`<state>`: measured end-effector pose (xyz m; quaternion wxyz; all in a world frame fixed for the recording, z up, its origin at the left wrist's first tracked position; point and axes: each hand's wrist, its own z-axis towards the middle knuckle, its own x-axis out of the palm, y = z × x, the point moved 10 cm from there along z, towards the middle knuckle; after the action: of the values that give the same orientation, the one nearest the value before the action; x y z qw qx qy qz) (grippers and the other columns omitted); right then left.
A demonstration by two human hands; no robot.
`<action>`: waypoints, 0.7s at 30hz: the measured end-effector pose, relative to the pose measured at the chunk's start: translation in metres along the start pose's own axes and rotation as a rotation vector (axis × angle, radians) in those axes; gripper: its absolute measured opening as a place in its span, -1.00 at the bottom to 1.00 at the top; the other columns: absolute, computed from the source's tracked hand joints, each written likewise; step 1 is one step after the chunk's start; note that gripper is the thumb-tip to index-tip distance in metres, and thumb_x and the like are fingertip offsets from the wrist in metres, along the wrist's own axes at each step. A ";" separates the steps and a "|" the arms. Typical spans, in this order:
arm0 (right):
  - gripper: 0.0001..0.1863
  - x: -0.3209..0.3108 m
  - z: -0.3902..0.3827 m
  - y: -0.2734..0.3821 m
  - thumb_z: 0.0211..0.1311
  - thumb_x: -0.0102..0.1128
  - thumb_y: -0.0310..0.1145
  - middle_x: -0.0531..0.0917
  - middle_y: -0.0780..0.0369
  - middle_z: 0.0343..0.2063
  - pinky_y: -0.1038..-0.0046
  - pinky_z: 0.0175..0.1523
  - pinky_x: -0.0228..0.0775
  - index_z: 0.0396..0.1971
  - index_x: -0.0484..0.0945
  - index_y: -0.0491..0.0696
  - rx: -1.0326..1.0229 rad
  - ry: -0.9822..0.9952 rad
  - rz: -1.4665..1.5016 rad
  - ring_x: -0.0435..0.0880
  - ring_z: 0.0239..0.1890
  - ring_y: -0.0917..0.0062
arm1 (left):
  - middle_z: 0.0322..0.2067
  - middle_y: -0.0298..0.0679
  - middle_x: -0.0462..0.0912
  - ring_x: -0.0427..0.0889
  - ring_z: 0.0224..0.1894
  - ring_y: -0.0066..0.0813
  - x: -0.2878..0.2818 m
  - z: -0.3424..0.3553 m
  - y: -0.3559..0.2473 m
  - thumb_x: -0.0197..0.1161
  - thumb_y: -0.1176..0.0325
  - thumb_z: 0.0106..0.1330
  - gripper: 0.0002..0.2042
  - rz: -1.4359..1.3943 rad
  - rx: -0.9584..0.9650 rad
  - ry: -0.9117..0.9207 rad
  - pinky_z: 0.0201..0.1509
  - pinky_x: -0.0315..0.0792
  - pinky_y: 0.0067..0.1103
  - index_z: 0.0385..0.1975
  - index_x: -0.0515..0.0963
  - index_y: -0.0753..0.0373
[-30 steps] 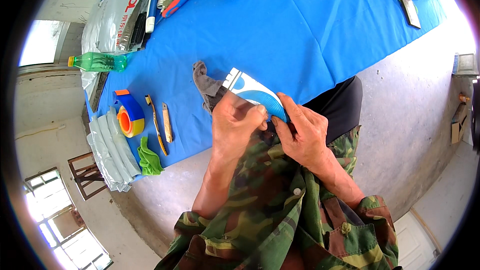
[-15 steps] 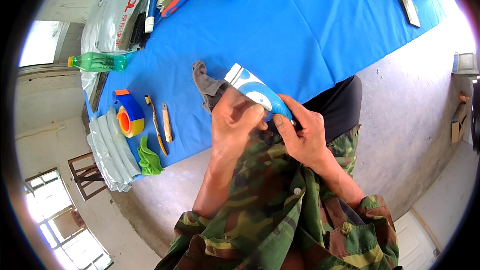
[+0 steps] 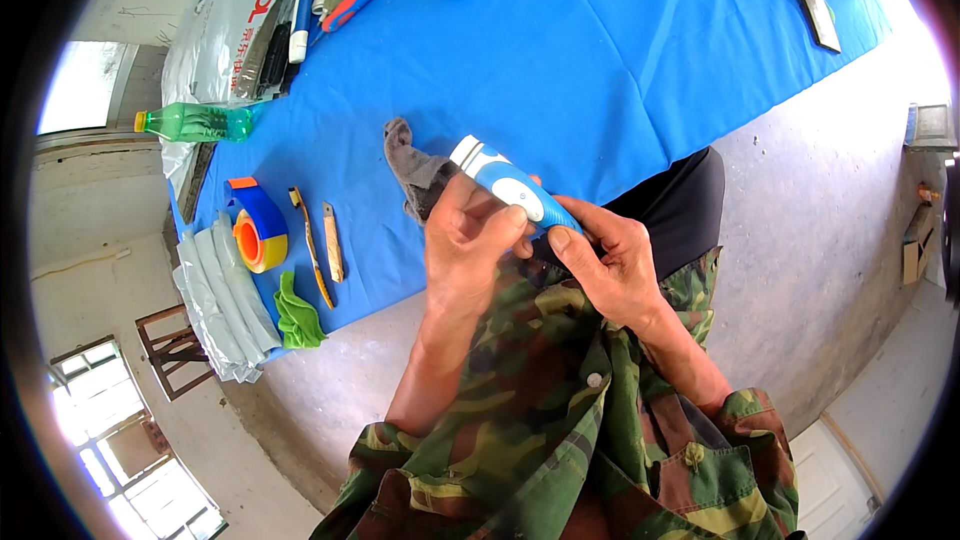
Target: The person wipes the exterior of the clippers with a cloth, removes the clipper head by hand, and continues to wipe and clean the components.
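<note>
**Both hands on the blue-and-white tool**

The blue-and-white handheld tool (image 3: 510, 185) is held above the bench's near edge, over a grey rag (image 3: 415, 172). The left hand (image 3: 465, 250) wraps its body, thumb pressing; the right hand (image 3: 610, 265) pinches its lower end. Seemingly inspection; next calls for a steady grip.

The tool (image 3: 512, 185) is blue and white, the cloth (image 3: 620, 50) bright blue. The rag (image 3: 412, 170) is grey, the tape roll (image 3: 258, 225) blue and orange, the jacket (image 3: 560, 420) green-brown camouflage.
</note>
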<state>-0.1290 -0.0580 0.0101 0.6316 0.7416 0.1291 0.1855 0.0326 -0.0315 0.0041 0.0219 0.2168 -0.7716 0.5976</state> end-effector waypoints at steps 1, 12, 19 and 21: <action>-0.66 0.000 0.000 -0.001 0.51 0.28 -0.41 0.64 0.37 -0.43 0.59 -0.31 0.32 0.17 0.70 -0.23 0.009 0.007 0.000 0.45 -0.38 0.79 | -0.01 -0.08 0.79 0.70 -0.27 -0.55 0.000 0.000 0.001 0.38 0.45 0.43 -0.59 -0.005 0.003 0.008 -0.29 0.58 -0.60 0.24 0.53 0.34; -0.66 0.003 -0.001 -0.014 0.50 0.25 -0.45 0.62 0.43 -0.43 0.62 -0.35 0.27 0.19 0.71 -0.20 0.066 0.007 0.057 0.43 -0.41 0.84 | -0.13 -0.15 0.77 0.64 -0.36 -0.58 0.002 -0.002 -0.006 0.40 0.43 0.40 -0.65 0.071 0.070 -0.002 -0.32 0.54 -0.59 0.13 0.55 0.36; -0.66 0.006 -0.002 -0.013 0.54 0.22 -0.44 0.58 0.47 -0.45 0.63 -0.36 0.22 0.20 0.71 -0.19 0.072 0.034 0.079 0.39 -0.42 0.86 | -0.19 -0.12 0.77 0.65 -0.37 -0.56 -0.002 -0.005 -0.005 0.28 0.45 0.45 -0.73 0.066 0.049 -0.083 -0.33 0.58 -0.57 0.07 0.57 0.40; -0.66 0.008 -0.002 -0.014 0.57 0.19 -0.42 0.53 0.48 -0.48 0.63 -0.37 0.17 0.20 0.71 -0.19 0.094 0.053 0.117 0.36 -0.43 0.87 | -0.24 -0.12 0.76 0.68 -0.35 -0.54 -0.005 -0.006 -0.005 0.20 0.53 0.44 -0.76 0.048 0.039 -0.091 -0.31 0.61 -0.57 0.05 0.56 0.43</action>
<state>-0.1221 -0.0505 -0.0029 0.5806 0.7715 0.1110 0.2354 0.0379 -0.0256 0.0085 -0.0318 0.2257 -0.7648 0.6025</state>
